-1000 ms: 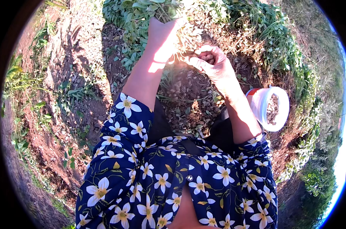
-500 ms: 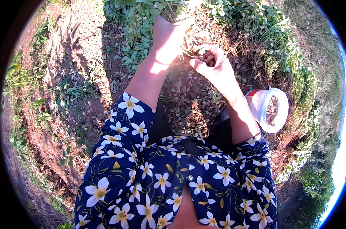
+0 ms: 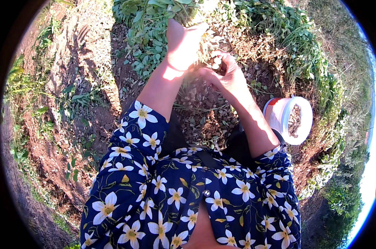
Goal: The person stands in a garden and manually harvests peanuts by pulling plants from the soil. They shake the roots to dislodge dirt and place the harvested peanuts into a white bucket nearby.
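Note:
My left hand (image 3: 183, 45) is closed round the stems of a bunch of peanut plants (image 3: 163, 10), its green leaves spreading beyond the fist. Pale roots (image 3: 206, 47) hang from the bunch on the side toward my right hand (image 3: 230, 76). Cupped in that right hand, close against the roots, are several peanuts (image 3: 216, 62); the fingertips are partly hidden. To the right of my right forearm stands a white bucket (image 3: 275, 114), tilted in the view, with peanuts (image 3: 295, 120) inside it.
Dry leaves and soil (image 3: 208, 124) cover the ground between my arms. A long heap of pulled green plants (image 3: 296, 45) curves along the far right. Bare reddish soil (image 3: 71, 141) with scattered weeds lies to the left. Dark trousered knees (image 3: 173, 135) show below my forearms.
My right hand has shifted slightly left and closer to the roots, its fingers turned in around the peanuts. My left hand stays nearly still with the bunch.

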`<action>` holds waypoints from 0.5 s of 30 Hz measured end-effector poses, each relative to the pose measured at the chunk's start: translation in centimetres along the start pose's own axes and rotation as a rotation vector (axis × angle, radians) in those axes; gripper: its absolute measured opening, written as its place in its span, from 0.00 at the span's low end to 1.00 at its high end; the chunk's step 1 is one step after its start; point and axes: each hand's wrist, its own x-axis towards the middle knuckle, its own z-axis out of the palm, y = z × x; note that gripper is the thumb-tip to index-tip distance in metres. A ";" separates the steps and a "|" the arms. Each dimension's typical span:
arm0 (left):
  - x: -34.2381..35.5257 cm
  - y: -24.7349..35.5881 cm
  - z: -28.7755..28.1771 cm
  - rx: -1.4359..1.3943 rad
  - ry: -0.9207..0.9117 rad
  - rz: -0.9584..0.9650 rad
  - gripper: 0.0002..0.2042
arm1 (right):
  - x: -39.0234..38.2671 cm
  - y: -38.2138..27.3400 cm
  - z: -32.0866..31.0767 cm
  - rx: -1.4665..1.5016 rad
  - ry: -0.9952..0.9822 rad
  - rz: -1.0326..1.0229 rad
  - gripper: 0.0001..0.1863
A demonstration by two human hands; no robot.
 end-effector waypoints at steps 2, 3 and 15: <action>0.1 -0.1 0.1 0.010 0.030 0.012 0.13 | 0.2 0.0 -0.4 0.072 0.009 0.055 0.22; 0.4 -0.9 -0.3 0.083 0.005 0.054 0.13 | 0.3 0.3 -0.6 0.121 0.021 0.013 0.21; -0.7 0.6 0.3 1.112 -0.069 0.684 0.06 | 1.0 1.4 -1.5 0.753 0.081 0.155 0.09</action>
